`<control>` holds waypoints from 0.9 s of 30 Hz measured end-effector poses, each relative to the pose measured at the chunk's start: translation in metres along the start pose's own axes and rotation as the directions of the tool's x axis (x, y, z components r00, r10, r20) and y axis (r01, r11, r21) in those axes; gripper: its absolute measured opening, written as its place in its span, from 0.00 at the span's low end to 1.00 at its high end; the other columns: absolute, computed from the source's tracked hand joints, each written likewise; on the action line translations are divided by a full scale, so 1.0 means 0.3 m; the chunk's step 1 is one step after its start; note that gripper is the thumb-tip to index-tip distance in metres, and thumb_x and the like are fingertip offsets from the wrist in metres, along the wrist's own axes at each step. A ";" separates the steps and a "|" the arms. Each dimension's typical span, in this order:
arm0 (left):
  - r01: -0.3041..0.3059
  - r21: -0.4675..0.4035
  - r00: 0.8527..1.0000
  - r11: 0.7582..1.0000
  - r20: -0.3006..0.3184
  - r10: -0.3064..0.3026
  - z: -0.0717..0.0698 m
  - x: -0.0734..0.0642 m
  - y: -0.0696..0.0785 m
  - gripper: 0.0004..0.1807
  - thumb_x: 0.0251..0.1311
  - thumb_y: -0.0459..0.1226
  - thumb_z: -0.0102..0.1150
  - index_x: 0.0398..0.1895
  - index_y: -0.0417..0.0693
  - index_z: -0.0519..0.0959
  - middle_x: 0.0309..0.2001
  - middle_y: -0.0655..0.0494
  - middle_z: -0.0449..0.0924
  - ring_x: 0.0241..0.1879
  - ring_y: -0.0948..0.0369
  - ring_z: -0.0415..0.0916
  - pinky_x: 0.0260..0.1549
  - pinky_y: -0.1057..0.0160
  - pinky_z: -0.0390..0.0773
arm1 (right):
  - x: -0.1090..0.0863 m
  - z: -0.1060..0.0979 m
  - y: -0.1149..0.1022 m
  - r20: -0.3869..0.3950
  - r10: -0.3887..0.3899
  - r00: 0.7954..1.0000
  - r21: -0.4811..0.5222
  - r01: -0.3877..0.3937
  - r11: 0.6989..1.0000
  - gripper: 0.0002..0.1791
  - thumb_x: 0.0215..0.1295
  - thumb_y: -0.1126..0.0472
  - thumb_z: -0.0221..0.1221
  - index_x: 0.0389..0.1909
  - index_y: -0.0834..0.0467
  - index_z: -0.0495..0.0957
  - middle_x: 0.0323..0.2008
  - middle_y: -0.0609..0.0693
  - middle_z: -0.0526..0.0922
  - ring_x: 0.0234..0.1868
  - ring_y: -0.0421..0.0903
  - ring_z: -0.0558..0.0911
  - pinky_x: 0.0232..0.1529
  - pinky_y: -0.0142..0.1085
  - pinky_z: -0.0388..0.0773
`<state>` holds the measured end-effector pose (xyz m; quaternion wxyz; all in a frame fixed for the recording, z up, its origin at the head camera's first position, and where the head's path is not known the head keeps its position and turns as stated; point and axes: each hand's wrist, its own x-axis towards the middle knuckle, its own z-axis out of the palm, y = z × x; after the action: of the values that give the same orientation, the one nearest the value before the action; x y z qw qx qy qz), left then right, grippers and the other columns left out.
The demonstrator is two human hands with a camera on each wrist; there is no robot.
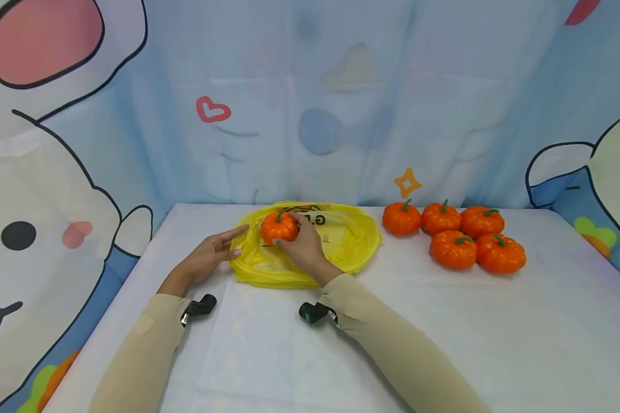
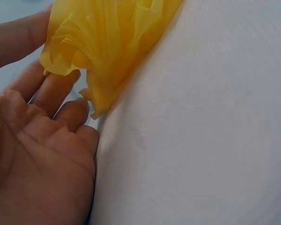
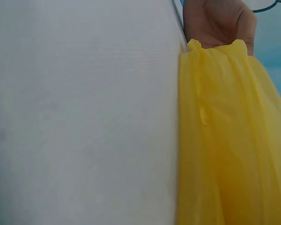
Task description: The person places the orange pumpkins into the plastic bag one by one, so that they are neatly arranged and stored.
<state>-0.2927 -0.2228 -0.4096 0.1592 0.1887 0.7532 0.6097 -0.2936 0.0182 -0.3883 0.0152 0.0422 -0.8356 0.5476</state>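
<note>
A small orange pumpkin (image 1: 279,228) with a green stem is over the left part of a flattened yellow plastic bag (image 1: 348,252). My right hand (image 1: 306,246) grips this pumpkin from its right side, thumb toward me. At the bag's left edge is my left hand (image 1: 204,259), palm turned toward the bag and fingers loosely extended. The left wrist view has its fingers right at the crumpled bag edge (image 2: 112,51). In the right wrist view the yellow plastic hides the pumpkin, and the left hand (image 3: 218,21) shows beyond it.
Several more orange pumpkins (image 1: 454,250) with green stems are grouped on the white table (image 1: 268,350), right of the bag. Behind the table's far edge hangs a light blue cartoon curtain (image 1: 268,155).
</note>
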 end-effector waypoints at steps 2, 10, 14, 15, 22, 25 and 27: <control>-0.007 -0.002 1.000 1.000 0.009 0.007 -0.002 0.000 -0.001 0.36 0.70 0.34 0.53 0.78 0.46 0.52 0.80 0.54 0.44 0.80 0.52 0.35 0.77 0.46 0.42 | 0.010 0.011 0.003 0.007 0.006 1.000 0.002 -0.006 1.000 0.40 0.58 0.65 0.69 0.71 0.56 0.63 0.69 0.56 0.68 0.70 0.54 0.69 0.70 0.46 0.69; -0.020 0.008 1.000 1.000 0.018 0.020 -0.002 -0.003 0.001 0.37 0.69 0.33 0.53 0.78 0.44 0.51 0.80 0.53 0.44 0.80 0.52 0.33 0.77 0.46 0.41 | 0.025 0.034 -0.002 0.011 -0.008 1.000 0.030 0.008 1.000 0.37 0.59 0.70 0.66 0.69 0.59 0.66 0.68 0.56 0.70 0.70 0.55 0.70 0.69 0.46 0.71; -0.023 0.012 1.000 1.000 0.019 0.023 -0.004 -0.004 -0.003 0.36 0.69 0.33 0.53 0.77 0.43 0.52 0.80 0.52 0.45 0.80 0.51 0.32 0.77 0.44 0.37 | 0.034 0.042 -0.004 0.003 0.003 1.000 0.032 -0.003 0.999 0.36 0.59 0.71 0.66 0.69 0.57 0.67 0.68 0.56 0.71 0.69 0.55 0.70 0.68 0.46 0.71; -0.027 0.012 0.999 1.000 0.021 0.026 -0.005 -0.004 -0.005 0.36 0.69 0.32 0.53 0.77 0.42 0.52 0.79 0.52 0.45 0.80 0.51 0.32 0.77 0.44 0.37 | 0.035 0.044 -0.004 0.000 0.007 1.000 0.030 -0.007 1.000 0.35 0.59 0.70 0.65 0.69 0.57 0.67 0.68 0.56 0.71 0.69 0.55 0.70 0.68 0.46 0.71; -0.051 0.021 0.998 0.998 0.030 0.050 -0.005 -0.006 -0.006 0.35 0.69 0.33 0.52 0.77 0.40 0.52 0.79 0.49 0.45 0.80 0.49 0.32 0.76 0.43 0.35 | 0.046 0.042 -0.006 0.020 0.015 1.000 -0.014 -0.014 1.000 0.35 0.62 0.69 0.64 0.70 0.56 0.66 0.69 0.56 0.69 0.70 0.55 0.69 0.69 0.47 0.69; -0.048 0.011 0.999 0.999 0.026 0.048 -0.003 -0.007 -0.002 0.35 0.69 0.33 0.52 0.77 0.40 0.52 0.79 0.49 0.46 0.80 0.50 0.32 0.77 0.43 0.34 | 0.041 0.022 -0.011 0.059 0.021 0.998 -0.051 -0.018 0.999 0.35 0.63 0.65 0.64 0.71 0.56 0.64 0.70 0.56 0.68 0.69 0.55 0.70 0.69 0.47 0.70; -0.045 0.015 0.999 0.999 0.023 0.045 -0.002 -0.006 0.000 0.35 0.69 0.33 0.52 0.77 0.40 0.52 0.79 0.49 0.46 0.80 0.50 0.32 0.77 0.44 0.33 | 0.033 -0.007 -0.018 0.090 0.023 0.996 -0.097 -0.015 0.995 0.35 0.64 0.60 0.64 0.72 0.55 0.63 0.71 0.56 0.67 0.70 0.55 0.69 0.69 0.49 0.70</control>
<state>-0.2913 -0.2242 -0.4094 0.1524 0.2138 0.7516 0.6052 -0.3029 0.0175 -0.3820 -0.0262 0.0584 -0.8613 0.5041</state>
